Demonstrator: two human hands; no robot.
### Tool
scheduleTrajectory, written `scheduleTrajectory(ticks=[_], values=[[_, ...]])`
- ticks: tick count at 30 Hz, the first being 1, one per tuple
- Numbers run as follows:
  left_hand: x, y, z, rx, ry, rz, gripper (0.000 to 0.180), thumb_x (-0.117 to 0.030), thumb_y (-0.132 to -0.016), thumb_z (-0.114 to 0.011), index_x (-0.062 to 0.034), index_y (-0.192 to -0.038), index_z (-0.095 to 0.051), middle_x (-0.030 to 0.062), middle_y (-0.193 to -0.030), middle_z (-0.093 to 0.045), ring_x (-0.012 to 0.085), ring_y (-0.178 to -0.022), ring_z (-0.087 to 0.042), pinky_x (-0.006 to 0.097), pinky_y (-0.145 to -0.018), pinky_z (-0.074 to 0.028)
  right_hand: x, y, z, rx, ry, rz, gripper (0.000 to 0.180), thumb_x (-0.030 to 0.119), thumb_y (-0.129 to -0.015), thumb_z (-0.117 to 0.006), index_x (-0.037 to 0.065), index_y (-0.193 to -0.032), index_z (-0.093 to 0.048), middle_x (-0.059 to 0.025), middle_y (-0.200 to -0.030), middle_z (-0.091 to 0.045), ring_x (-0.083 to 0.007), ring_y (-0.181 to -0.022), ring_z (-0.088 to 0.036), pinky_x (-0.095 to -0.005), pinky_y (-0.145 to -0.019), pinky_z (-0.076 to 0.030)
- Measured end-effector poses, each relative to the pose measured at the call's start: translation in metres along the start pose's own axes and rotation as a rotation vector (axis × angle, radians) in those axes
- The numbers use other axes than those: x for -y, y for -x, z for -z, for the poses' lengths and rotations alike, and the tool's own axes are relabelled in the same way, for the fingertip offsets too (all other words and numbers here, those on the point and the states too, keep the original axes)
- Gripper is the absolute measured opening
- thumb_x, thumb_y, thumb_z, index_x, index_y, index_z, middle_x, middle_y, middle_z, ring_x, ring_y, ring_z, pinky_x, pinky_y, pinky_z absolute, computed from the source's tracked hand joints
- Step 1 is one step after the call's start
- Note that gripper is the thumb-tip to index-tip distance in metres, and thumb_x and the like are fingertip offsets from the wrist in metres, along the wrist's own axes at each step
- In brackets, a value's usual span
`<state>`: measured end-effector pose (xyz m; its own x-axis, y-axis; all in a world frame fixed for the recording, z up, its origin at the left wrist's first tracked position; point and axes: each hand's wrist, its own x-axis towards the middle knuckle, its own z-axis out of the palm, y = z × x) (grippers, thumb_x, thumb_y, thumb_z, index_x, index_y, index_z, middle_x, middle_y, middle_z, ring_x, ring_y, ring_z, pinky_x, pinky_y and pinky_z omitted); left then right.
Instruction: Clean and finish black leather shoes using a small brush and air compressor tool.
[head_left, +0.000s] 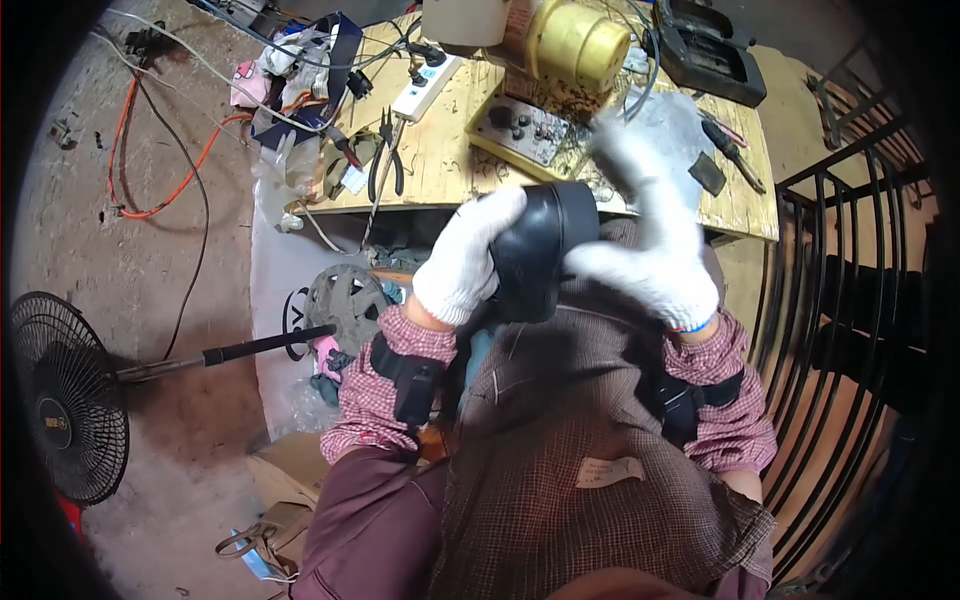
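My left hand (467,255), in a white knitted glove, is closed round a black leather shoe (535,250), held above my lap with its thick sole edge to the right. Parts of the shoe are hidden behind the glove. Just right of the shoe is my right hand (655,250), also gloved in white. Its thumb points left at the shoe's lower edge, and whether it touches cannot be made out. The other fingers stretch away toward the table, spread from the thumb and blurred by motion.
Ahead stands a wooden table (440,150) bearing a yellow machine (580,50), pliers (384,160), a power strip (425,88) and a black-handled tool (730,150). A black metal rack (810,300) is at the right. A fan (65,400) stands at the left, near an orange cable (130,150).
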<state>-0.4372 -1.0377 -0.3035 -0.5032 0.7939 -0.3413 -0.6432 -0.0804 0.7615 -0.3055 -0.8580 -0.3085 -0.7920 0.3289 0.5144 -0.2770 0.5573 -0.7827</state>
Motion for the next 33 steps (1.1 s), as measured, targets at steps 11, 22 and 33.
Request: scheduleTrajectory(ticks=[11,22,33], values=[[-0.041,-0.051,0.022,-0.22,0.218,-0.255,0.033,-0.027,-0.099,-0.059,-0.0005,-0.117,-0.065,0.0133,-0.108,-0.072,0.0242,-0.093,-0.072,0.039,-0.085,-0.059,-0.099,0.02,0.007,-0.271,-0.488,-0.724,0.048,0.009,-0.09,-0.071,0.0,-0.136,-0.059,-0.0111,-0.116,-0.067,-0.0177,-0.103,-0.063,-0.0275,-0.088,-0.051],[0.027,0.007,0.021,-0.251,-0.653,-0.343,0.025,-0.019,-0.09,-0.075,0.0002,-0.106,-0.074,0.0113,-0.091,-0.074,0.0179,-0.074,-0.07,0.029,-0.067,-0.054,-0.103,-0.002,-0.005,-0.139,-0.011,-0.626,0.03,0.022,-0.086,-0.074,0.002,-0.107,-0.069,-0.013,-0.091,-0.072,-0.0213,-0.085,-0.067,-0.0332,-0.08,-0.052],[0.028,0.016,0.014,0.07,-1.517,-0.575,0.021,-0.01,-0.085,-0.079,-0.0004,-0.102,-0.072,0.0097,-0.093,-0.073,0.0225,-0.081,-0.071,0.031,-0.073,-0.055,0.05,0.039,0.041,-0.018,-0.758,-0.759,0.048,0.02,-0.087,-0.072,-0.005,-0.127,-0.063,-0.0118,-0.113,-0.072,-0.0146,-0.095,-0.067,-0.026,-0.082,-0.053]])
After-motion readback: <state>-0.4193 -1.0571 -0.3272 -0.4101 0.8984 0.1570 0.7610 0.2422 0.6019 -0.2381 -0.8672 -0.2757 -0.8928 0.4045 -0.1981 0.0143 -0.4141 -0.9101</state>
